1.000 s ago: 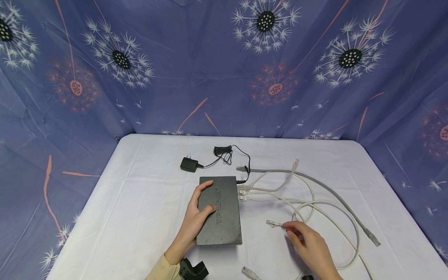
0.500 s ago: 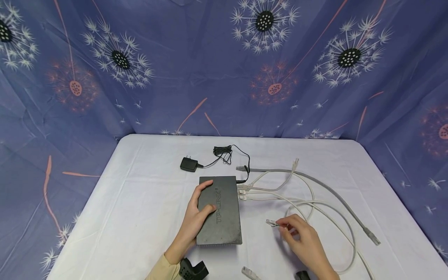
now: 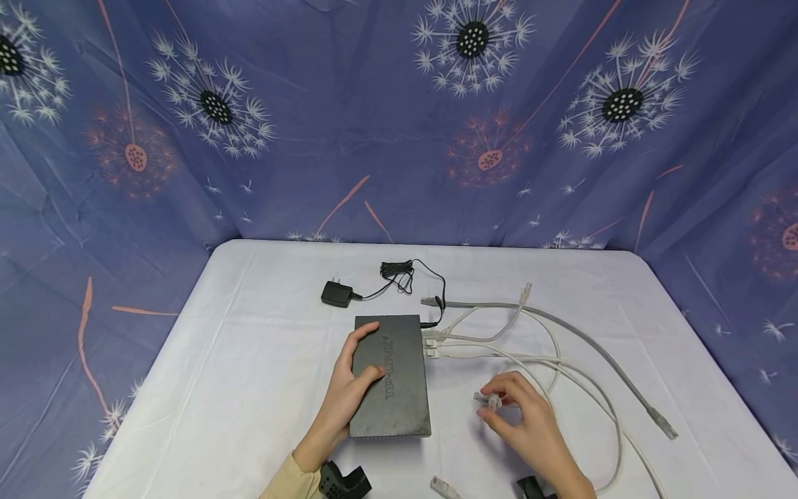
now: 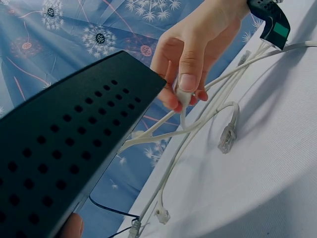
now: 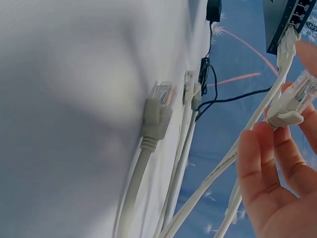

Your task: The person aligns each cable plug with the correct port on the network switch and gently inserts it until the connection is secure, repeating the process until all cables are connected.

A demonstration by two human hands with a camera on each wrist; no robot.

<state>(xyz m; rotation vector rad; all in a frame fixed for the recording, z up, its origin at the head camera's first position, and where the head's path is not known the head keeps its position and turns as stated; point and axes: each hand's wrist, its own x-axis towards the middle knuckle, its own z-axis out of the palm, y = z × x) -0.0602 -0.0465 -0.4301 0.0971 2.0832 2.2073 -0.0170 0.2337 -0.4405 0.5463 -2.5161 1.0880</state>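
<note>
A black network switch [image 3: 405, 378] marked TP-LINK is held at its left side by my left hand [image 3: 345, 391], thumb on top. In the head view, my right hand [image 3: 530, 423] is a short way right of the switch. It pinches the clear-tipped plug of a pale Ethernet cable [image 5: 290, 104], apart from the switch. The plug's tip points left towards the switch in the head view. Several white cable plugs [image 3: 432, 352] sit at the switch's port side, and open ports [image 5: 300, 14] show beside one in the right wrist view.
A black power adapter [image 3: 337, 293] with a bundled cord [image 3: 397, 269] lies behind the switch. A darker grey cable [image 3: 589, 339] curves across the right of the white table [image 3: 249, 388]. A loose cable plug [image 3: 444, 486] lies near the front edge. A patterned blue curtain [image 3: 374, 125] hangs behind.
My right hand has shifted slightly left and its fingers have moved forward around the plug, which is turned a little. The cable loop has followed leftward. My left hand and the switch keep still.
</note>
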